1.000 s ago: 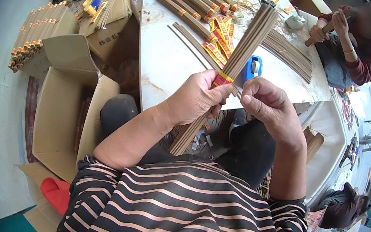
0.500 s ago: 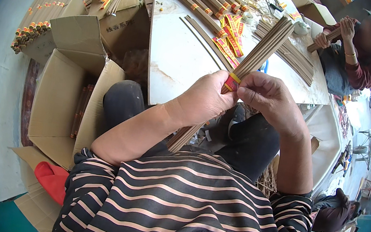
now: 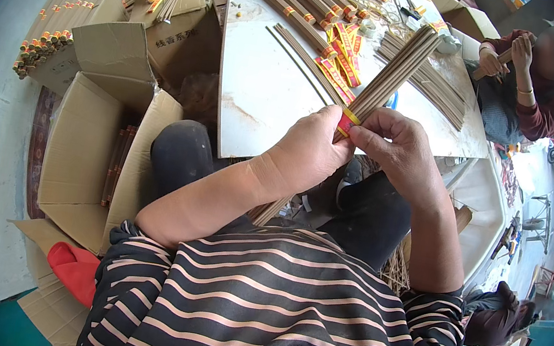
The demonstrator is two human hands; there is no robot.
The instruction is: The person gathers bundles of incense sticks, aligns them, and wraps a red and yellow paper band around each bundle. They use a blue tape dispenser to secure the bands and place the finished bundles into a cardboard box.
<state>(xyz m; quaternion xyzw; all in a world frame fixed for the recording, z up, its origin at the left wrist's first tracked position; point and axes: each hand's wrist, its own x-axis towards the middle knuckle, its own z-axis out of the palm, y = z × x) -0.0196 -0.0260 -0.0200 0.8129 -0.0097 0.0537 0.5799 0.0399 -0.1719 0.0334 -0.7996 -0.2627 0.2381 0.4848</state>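
In the head view I see the left hand (image 3: 316, 143) closed round the stick bundle (image 3: 396, 69), so the bundle lies within that grip, its long axis slanting from below-left of it, near the lap, to above-right, over the desk (image 3: 249, 118). The red-and-yellow band (image 3: 347, 120) circles the bundle just beyond the left grip, between both hands. I have the right hand (image 3: 400, 149) just right of the band, thumb and fingers narrow at its edge; whether they pinch it, I cannot tell. Neither hand is clearly nearer.
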